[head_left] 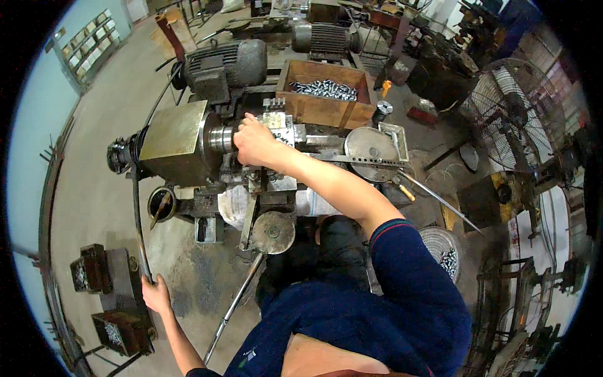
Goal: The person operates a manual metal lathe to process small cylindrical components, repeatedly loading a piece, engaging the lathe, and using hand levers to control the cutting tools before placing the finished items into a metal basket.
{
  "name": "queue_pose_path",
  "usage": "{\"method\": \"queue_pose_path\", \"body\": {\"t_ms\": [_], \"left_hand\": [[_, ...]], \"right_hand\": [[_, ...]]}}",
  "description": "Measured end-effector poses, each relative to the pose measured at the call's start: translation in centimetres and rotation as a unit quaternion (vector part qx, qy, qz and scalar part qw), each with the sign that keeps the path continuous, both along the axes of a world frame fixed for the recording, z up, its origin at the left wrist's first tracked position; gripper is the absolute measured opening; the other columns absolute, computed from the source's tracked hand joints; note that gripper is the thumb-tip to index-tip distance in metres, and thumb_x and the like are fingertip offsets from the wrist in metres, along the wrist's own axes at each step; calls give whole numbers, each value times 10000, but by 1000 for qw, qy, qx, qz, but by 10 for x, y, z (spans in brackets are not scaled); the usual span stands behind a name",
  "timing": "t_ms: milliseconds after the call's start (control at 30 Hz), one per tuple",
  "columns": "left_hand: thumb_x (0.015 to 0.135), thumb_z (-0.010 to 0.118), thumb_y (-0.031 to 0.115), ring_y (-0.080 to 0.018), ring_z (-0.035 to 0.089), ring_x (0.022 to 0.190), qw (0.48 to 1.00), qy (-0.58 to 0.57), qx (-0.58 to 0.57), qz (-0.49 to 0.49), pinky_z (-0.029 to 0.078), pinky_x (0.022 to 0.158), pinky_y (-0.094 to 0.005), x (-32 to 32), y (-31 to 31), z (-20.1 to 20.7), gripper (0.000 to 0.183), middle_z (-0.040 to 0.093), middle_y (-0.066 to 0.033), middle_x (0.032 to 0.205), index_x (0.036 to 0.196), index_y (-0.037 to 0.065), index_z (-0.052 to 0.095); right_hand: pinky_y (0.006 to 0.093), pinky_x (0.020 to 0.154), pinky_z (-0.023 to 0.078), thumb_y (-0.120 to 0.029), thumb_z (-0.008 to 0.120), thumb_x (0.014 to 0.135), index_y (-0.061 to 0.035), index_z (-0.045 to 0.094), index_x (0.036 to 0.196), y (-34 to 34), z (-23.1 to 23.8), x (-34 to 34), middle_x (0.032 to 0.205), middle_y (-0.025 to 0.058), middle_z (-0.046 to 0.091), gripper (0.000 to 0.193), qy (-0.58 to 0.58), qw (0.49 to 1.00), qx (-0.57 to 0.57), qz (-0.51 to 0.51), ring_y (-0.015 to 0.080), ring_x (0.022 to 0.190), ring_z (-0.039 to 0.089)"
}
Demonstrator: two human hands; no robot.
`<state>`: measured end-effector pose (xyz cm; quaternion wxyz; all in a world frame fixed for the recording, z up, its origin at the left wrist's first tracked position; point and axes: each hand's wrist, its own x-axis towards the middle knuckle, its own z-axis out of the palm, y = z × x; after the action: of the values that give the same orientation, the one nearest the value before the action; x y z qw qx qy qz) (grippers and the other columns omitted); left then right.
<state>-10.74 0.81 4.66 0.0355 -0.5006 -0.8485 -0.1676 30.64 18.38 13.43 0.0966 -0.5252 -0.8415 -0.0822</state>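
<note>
Crate full of metal parts; hands gripping chuck and lever.

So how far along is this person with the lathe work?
Hard to say exactly. Done: the wooden box behind the lathe holds many shiny metal pieces. In hand: the right hand is at the chuck, and the left hand grips a long lever. Left: dark trays on the floor hold more small parts.
</note>
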Motion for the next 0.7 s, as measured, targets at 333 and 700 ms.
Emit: {"method": "queue_pose_path", "body": {"t_ms": [333,700], "left_hand": [[827,598,123,-129,506,479,842,-491,-80,-207,459,436,-291,-74,75,-29,205,535,-71,616,927,-48,547],[852,601,218,-138,508,658,921,-336,-118,-160,437,587,-299,-85,83,-48,242,544,-57,755,903,-17,568]], "right_hand": [[417,868,430,-208,653,563,-7,642,879,-25,6,166,955,213,567,374,116,974,88,-176,348,975,511],[418,923,404,-193,656,546,-23,601,1005,-243,-137,163,1258,244,446,493,382,882,36,-275,391,1122,453]]}}
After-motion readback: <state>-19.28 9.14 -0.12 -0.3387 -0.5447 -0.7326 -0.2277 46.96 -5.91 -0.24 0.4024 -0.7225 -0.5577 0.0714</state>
